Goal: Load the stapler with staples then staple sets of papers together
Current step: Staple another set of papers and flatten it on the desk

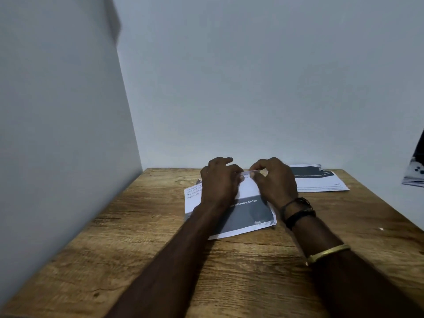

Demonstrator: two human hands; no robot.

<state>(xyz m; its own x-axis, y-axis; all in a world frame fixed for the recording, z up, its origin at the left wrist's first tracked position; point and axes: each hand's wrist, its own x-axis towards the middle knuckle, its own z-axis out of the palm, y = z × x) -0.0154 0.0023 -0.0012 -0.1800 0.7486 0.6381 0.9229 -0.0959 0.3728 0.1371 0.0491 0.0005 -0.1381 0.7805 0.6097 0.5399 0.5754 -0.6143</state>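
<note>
A wooden bench with a warm brown, knotted grain fills the near half of the scene, its far edge pushed up against a plain pale grey-white wall. A second wall of the same colour closes in along the left side, meeting the far wall in a corner with a boxed-out section near the top. The light is soft and even, and a dark printed object hangs at the far right edge.

paper set partly hidden under hands, print blurred
</note>
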